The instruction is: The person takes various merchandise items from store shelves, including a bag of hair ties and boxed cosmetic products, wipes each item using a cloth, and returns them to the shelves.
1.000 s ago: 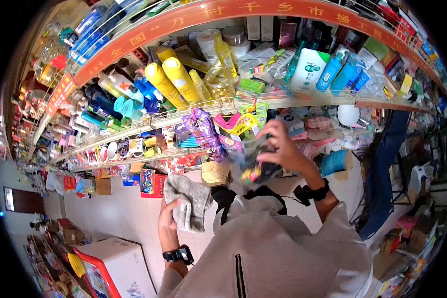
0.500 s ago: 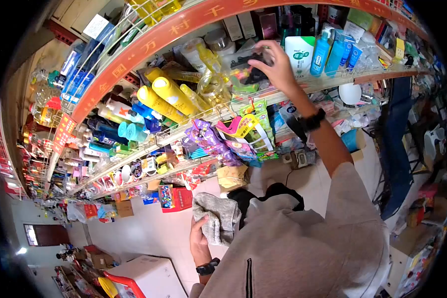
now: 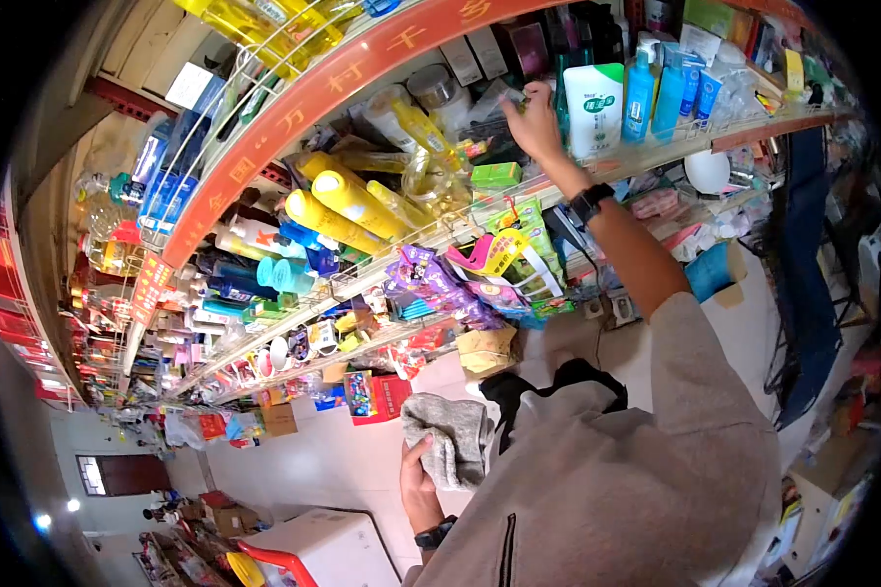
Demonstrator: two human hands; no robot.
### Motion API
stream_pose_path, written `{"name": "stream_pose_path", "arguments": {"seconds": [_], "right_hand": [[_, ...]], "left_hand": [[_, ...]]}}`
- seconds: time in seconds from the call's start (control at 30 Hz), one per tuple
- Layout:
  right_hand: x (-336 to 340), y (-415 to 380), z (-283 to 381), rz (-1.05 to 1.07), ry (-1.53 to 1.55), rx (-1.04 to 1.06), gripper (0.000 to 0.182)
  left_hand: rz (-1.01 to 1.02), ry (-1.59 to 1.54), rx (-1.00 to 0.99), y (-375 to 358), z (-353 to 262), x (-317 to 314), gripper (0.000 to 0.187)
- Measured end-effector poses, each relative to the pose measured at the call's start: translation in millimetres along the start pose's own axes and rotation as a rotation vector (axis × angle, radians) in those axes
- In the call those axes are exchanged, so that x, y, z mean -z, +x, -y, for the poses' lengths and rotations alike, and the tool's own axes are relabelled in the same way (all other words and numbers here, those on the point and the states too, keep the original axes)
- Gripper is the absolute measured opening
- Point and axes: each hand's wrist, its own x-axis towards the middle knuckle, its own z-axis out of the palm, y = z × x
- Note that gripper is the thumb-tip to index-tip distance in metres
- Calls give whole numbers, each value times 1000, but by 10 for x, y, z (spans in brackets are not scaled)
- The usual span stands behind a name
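Observation:
My left hand (image 3: 418, 486) is closed round a folded grey cloth (image 3: 444, 440), low in front of my body. Up at the shelf, my right hand (image 3: 534, 125) reaches in among the goods with its fingers curled. What they hold, if anything, is hard to make out; dark items and clear plastic lie right behind them. Just right of this hand stands a white bottle with a green top (image 3: 594, 110). A small green box (image 3: 496, 175) lies to its lower left, near the shelf's wire front.
Yellow spray cans (image 3: 362, 203) lean left along the shelf, and blue bottles (image 3: 638, 96) stand at right. Purple snack-like packets (image 3: 436, 286) hang from the shelf front. A red box (image 3: 380, 396) sits on the floor, with a white chest freezer (image 3: 333, 548) lower left.
My right hand has gone deeper into the shelf, and the dark item seen at its fingers is now mostly hidden. The view has shifted slightly; my left hand keeps the cloth.

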Motion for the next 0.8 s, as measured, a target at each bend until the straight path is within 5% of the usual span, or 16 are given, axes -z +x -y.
{"name": "stream_pose_path", "arguments": {"seconds": [0.03,0.07,0.17,0.27,0.33,0.53,0.8], "right_hand": [[-76,54,-15,3,-50,-166,72],[-119,107,-37,-4,-42,-171,72],[-272,293,-206,124,215,-634,91],[-129,358,57,113,228,-822,75],[-400,575,-459,266,786,-877,66],[-409,703,-355,356,431,-906,59],[-169,712,148,656,24,-558,85]], "left_hand": [[13,0,-7,3,-23,-18,60],[14,10,-12,14,-36,-15,60],[-31,71,-54,28,-88,-34,62],[9,-20,-75,-20,-149,-86,60],[0,-7,-91,-27,-143,-76,60],[-9,4,-96,18,-93,-120,61],[19,40,-99,113,-118,-296,56]]}}
